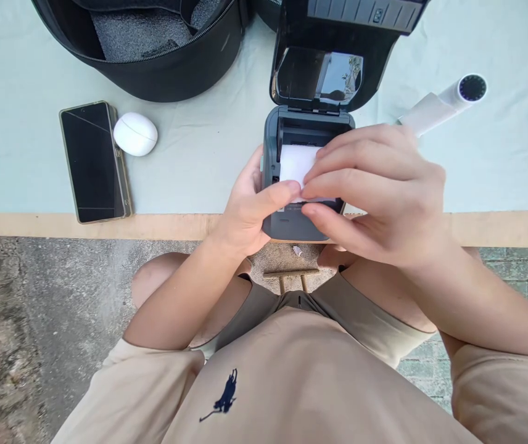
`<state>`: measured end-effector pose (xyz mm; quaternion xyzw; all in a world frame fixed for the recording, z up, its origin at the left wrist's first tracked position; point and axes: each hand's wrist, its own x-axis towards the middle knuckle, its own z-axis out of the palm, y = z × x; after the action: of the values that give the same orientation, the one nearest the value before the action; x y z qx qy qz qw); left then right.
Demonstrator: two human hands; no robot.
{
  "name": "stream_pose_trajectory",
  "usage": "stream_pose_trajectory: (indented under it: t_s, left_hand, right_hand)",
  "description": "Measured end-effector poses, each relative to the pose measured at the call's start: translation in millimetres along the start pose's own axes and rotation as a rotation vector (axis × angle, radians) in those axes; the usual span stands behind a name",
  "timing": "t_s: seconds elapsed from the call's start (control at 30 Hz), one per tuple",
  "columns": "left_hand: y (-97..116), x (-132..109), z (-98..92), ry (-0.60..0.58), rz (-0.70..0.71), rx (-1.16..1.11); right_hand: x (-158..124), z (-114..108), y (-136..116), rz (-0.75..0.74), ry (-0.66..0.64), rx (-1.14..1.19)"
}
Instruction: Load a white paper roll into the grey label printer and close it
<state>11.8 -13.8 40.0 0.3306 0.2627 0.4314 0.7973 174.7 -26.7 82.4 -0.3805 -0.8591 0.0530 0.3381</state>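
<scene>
A small dark grey label printer (297, 227) sits at the table's front edge with its black lid (324, 40) swung up and back. Inside its bay lies a white paper roll (295, 161). My left hand (245, 209) is closed around the printer's left side, its thumb pressing on the paper. From the right, my right hand (379, 191) reaches over the bay, fingers bent and their tips at the paper roll. The roll's right part is hidden behind those fingers.
A black zip case (190, 74) with grey foam stands at the back left. Left of the printer lie a phone (92, 163) and a white earbud case (135, 134). Another white roll (444, 105) with a black core lies on the right. A wooden strip (171, 227) edges the table.
</scene>
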Motion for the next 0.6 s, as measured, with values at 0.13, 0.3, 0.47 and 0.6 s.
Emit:
stream_pose_trajectory:
  t_s: [0.13,0.3,0.47,0.6]
  left_hand:
    - [0.4,-0.4,-0.4,-0.014,-0.004,0.038]
    - [-0.6,0.4,-2.2,-0.015,0.02,0.024]
    - [-1.0,0.7,-3.2,-0.006,0.026,0.02]
    - [-0.7,0.3,-2.9,-0.03,0.042,0.014]
  right_hand:
    - [-0.3,-1.6,1.0,0.155,0.114,0.08]
    - [-5.1,0.3,1.4,0.302,0.033,0.086]
    - [-8.6,2.3,2.7,0.384,0.145,0.198]
    - [-7.9,-0.1,1.3,0.568,0.085,0.371]
